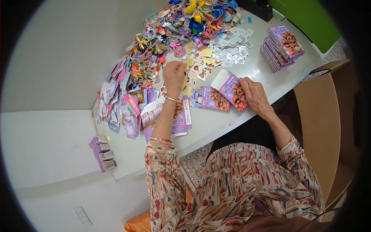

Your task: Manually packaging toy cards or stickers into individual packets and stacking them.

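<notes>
- Hands, person's own: the right hand (253, 94) grips the right end of a purple box (233, 92); the left hand (174, 75) is curled over small cards (203, 69), its fingertips hidden, so whether it holds anything cannot be told.
- Box position: above the near part of the tabletop (255, 69), white end flap (221, 79) raised toward the far side; it overlaps a second purple box (216, 101) in view, contact uncertain.
- Possible fault, flap: pressing something in at an angle could crease the flap or catch its edge.
- Possible fault, mixing: cards, trinket heap (181, 27) and white packets (232, 44) adjoin, so a hasty pinch could lift a wrong or doubled piece.
- Possible fault, snagging: the left forearm crosses above purple cartons (180, 123); a low sleeve or the bracelet (172, 99) could drag them.
- Edges: the near edge runs obliquely below the held box, close to the right wrist; a loosened grip could let the box slip off there.
- Room: pale surface shows between the held box and the stacked boxes (284, 42), giving the right hand sideways travel. The stack is uneven and near the right-hand edge, so a bump might topple it. Leftward travel is limited by the heap and cartons.
</notes>
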Action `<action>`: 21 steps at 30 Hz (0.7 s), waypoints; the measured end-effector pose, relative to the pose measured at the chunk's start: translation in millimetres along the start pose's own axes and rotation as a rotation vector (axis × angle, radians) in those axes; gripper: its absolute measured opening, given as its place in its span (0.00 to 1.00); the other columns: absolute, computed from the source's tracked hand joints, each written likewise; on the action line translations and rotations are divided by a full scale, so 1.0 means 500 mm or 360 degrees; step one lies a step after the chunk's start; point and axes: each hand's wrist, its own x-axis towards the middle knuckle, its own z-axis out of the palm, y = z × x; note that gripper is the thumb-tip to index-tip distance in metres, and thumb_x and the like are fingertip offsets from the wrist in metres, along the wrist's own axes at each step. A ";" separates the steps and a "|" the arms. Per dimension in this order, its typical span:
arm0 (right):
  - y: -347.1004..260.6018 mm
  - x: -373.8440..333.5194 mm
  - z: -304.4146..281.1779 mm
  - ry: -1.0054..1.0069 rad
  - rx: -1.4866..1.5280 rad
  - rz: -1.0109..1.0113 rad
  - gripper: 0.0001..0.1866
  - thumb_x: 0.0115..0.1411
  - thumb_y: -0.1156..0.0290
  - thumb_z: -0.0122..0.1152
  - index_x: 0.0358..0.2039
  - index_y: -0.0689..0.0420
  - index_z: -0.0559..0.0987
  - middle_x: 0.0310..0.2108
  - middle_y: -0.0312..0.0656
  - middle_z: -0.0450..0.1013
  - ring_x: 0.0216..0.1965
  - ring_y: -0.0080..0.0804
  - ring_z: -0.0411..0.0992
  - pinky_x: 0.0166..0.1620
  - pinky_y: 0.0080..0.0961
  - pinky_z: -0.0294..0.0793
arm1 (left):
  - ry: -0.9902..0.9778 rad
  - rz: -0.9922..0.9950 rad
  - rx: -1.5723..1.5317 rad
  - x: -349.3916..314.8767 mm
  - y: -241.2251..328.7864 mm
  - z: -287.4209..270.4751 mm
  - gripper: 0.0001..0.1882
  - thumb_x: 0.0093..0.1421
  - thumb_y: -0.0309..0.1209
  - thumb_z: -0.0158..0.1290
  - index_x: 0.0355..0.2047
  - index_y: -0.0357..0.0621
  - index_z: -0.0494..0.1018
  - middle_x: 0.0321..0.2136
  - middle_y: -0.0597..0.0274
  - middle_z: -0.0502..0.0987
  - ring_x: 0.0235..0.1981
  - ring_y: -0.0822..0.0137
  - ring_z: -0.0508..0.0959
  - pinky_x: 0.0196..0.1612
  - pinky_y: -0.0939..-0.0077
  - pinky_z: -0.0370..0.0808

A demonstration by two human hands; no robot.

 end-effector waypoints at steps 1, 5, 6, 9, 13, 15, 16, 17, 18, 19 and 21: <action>0.008 0.001 0.007 0.0008 -0.0026 -0.0041 0.16 0.68 0.65 0.43 0.35 0.66 0.72 0.25 0.54 0.69 0.24 0.51 0.69 0.29 0.35 0.66 | -0.0071 -0.0301 -0.0350 0.008 0.009 -0.020 0.11 0.52 0.32 0.61 0.31 0.37 0.79 0.27 0.63 0.79 0.29 0.68 0.75 0.34 0.73 0.71; 0.016 0.003 -0.012 -0.0009 -0.0176 -0.0087 0.11 0.66 0.68 0.44 0.38 0.63 0.72 0.27 0.51 0.71 0.28 0.51 0.71 0.31 0.41 0.69 | -0.0659 -0.0604 -0.1118 0.047 0.129 -0.075 0.08 0.57 0.30 0.59 0.32 0.37 0.79 0.29 0.72 0.78 0.29 0.81 0.72 0.34 0.81 0.69; 0.019 0.007 -0.011 0.0002 -0.0180 -0.0080 0.11 0.66 0.68 0.44 0.38 0.63 0.72 0.27 0.51 0.71 0.28 0.51 0.71 0.31 0.41 0.69 | -0.0727 -0.0418 -0.1103 0.050 0.156 -0.085 0.07 0.55 0.30 0.60 0.30 0.38 0.79 0.28 0.68 0.78 0.30 0.75 0.74 0.38 0.78 0.69; 0.019 0.012 -0.008 0.0016 -0.0136 -0.0015 0.13 0.66 0.66 0.46 0.35 0.63 0.72 0.24 0.52 0.71 0.26 0.53 0.70 0.30 0.42 0.69 | -0.0882 0.0307 -0.0716 0.059 0.190 -0.081 0.07 0.54 0.30 0.59 0.29 0.39 0.79 0.29 0.63 0.78 0.33 0.66 0.76 0.43 0.73 0.69; 0.007 -0.004 -0.018 0.0043 -0.0015 -0.0039 0.14 0.67 0.65 0.45 0.32 0.64 0.72 0.21 0.54 0.70 0.24 0.53 0.69 0.29 0.40 0.67 | -0.0831 0.0442 -0.0344 0.022 0.245 -0.048 0.07 0.53 0.31 0.59 0.29 0.39 0.79 0.35 0.56 0.78 0.37 0.57 0.76 0.50 0.69 0.67; 0.016 -0.011 -0.028 0.0095 0.0054 -0.0079 0.15 0.67 0.66 0.45 0.31 0.65 0.71 0.21 0.54 0.68 0.23 0.52 0.68 0.28 0.38 0.66 | -0.0979 0.0452 -0.0388 0.034 0.248 -0.036 0.08 0.55 0.31 0.57 0.31 0.39 0.79 0.38 0.56 0.78 0.38 0.62 0.77 0.50 0.70 0.68; 0.020 -0.017 -0.042 0.0117 -0.0002 -0.0028 0.15 0.67 0.66 0.45 0.31 0.65 0.72 0.21 0.54 0.69 0.23 0.52 0.69 0.28 0.38 0.67 | -0.1042 0.0237 -0.0722 0.049 0.244 -0.028 0.09 0.55 0.31 0.57 0.33 0.39 0.79 0.38 0.58 0.78 0.37 0.65 0.77 0.48 0.72 0.70; 0.026 -0.025 -0.051 0.0136 -0.0053 0.0024 0.15 0.67 0.66 0.45 0.31 0.65 0.72 0.21 0.54 0.69 0.23 0.52 0.69 0.28 0.37 0.67 | -0.1101 0.0010 -0.1050 0.064 0.241 -0.021 0.10 0.56 0.32 0.56 0.34 0.39 0.79 0.38 0.60 0.79 0.36 0.68 0.77 0.46 0.74 0.71; 0.037 -0.032 -0.060 0.0144 -0.0055 0.0037 0.15 0.67 0.66 0.45 0.31 0.65 0.72 0.21 0.54 0.69 0.23 0.52 0.69 0.28 0.37 0.67 | -0.1107 -0.0322 -0.1215 0.080 0.237 -0.015 0.10 0.57 0.31 0.55 0.35 0.38 0.79 0.34 0.64 0.80 0.33 0.74 0.76 0.42 0.79 0.71; 0.047 -0.036 -0.068 0.0166 -0.0140 -0.0036 0.13 0.66 0.67 0.46 0.34 0.64 0.73 0.23 0.52 0.70 0.25 0.50 0.70 0.29 0.38 0.68 | -0.1113 -0.0318 -0.1211 0.097 0.223 -0.004 0.10 0.57 0.31 0.55 0.35 0.38 0.79 0.34 0.64 0.80 0.33 0.74 0.76 0.42 0.79 0.71; 0.045 -0.034 -0.071 0.0187 -0.0215 -0.0126 0.11 0.65 0.68 0.48 0.36 0.63 0.73 0.26 0.50 0.71 0.27 0.49 0.72 0.31 0.38 0.70 | -0.0919 -0.0123 -0.0596 0.117 0.181 0.018 0.09 0.56 0.31 0.56 0.33 0.38 0.80 0.28 0.64 0.80 0.29 0.74 0.75 0.39 0.81 0.70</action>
